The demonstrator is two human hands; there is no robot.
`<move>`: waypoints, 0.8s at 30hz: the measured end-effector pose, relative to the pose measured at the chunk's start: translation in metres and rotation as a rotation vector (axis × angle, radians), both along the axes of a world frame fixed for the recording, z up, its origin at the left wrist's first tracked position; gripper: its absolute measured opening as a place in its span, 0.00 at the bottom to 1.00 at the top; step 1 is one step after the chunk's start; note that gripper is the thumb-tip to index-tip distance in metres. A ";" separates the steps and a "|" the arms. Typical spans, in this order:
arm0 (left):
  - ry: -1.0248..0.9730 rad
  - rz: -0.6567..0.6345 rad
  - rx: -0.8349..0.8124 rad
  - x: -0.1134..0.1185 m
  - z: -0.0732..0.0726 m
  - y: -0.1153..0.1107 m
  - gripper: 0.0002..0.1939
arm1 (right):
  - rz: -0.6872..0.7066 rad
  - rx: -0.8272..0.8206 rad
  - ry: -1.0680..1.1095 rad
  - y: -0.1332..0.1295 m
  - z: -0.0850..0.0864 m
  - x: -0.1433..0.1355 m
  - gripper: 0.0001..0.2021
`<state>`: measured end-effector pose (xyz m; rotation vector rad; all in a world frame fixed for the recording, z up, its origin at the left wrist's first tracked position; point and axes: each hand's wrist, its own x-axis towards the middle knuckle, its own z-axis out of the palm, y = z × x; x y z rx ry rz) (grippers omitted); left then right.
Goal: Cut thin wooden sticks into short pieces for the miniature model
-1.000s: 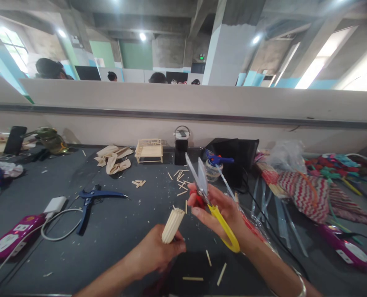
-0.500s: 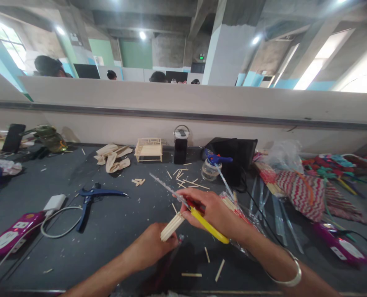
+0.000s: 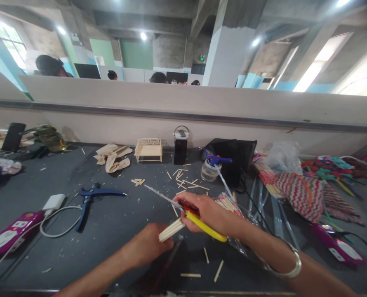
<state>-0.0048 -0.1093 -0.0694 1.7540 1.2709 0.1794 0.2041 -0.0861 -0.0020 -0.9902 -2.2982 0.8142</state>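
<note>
My left hand (image 3: 152, 244) is closed round a small bundle of pale wooden sticks (image 3: 171, 230) at the lower middle. Just right of it, my right hand (image 3: 202, 210) grips scissors (image 3: 206, 227) with yellow and red handles, their blades pointing up and left over the table. The fingers of my right hand are at the upper end of the bundle; whether they press on it is hard to tell. Short cut sticks (image 3: 190, 275) lie near the table's front edge, and more loose sticks (image 3: 196, 184) are scattered beyond my right hand.
A small wooden bench model (image 3: 149, 150) stands at the back beside a black phone (image 3: 180, 151). Blue cutters (image 3: 87, 206) lie left. A glue gun (image 3: 219, 160) rests on a glass jar (image 3: 210, 171). Striped fabric (image 3: 301, 194) and a purple power strip (image 3: 338, 244) are right.
Both hands have shifted slightly left with the bundle and the scissors. The scissor blades have swung a little lower. Another loose stick shows near my right fingertips.
</note>
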 end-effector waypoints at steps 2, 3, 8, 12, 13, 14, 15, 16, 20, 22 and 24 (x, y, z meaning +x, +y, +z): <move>0.006 -0.005 -0.025 0.000 0.005 0.000 0.08 | 0.007 -0.039 0.016 0.001 -0.003 0.000 0.20; 0.008 -0.004 -0.032 0.001 0.007 0.000 0.08 | 0.004 -0.058 0.025 0.002 -0.005 0.000 0.20; 0.034 0.006 -0.013 -0.014 0.007 0.005 0.10 | -0.146 -0.082 0.124 0.009 -0.004 0.013 0.19; 0.060 0.151 0.011 -0.061 -0.008 0.019 0.12 | -0.373 -0.189 0.244 0.004 0.017 0.036 0.16; 0.060 0.256 0.032 -0.075 -0.010 0.024 0.13 | -0.399 -0.247 0.302 0.001 0.021 0.042 0.16; 0.065 0.362 0.036 -0.089 -0.008 0.029 0.15 | -0.427 -0.288 0.361 -0.002 0.024 0.047 0.17; 0.051 0.486 0.049 -0.101 -0.004 0.033 0.16 | -0.455 -0.316 0.418 -0.006 0.025 0.051 0.19; 0.041 0.624 0.060 -0.110 0.003 0.037 0.18 | -0.479 -0.338 0.468 -0.008 0.023 0.053 0.20; -0.080 0.802 0.297 -0.094 0.040 0.037 0.23 | -0.503 -0.398 0.574 -0.008 0.001 0.047 0.22; -0.162 0.672 0.334 -0.060 0.050 0.032 0.22 | -0.482 -0.434 0.581 -0.004 -0.012 0.037 0.23; -0.313 0.447 0.329 -0.021 0.048 0.030 0.18 | -0.477 -0.458 0.561 0.001 -0.021 0.028 0.23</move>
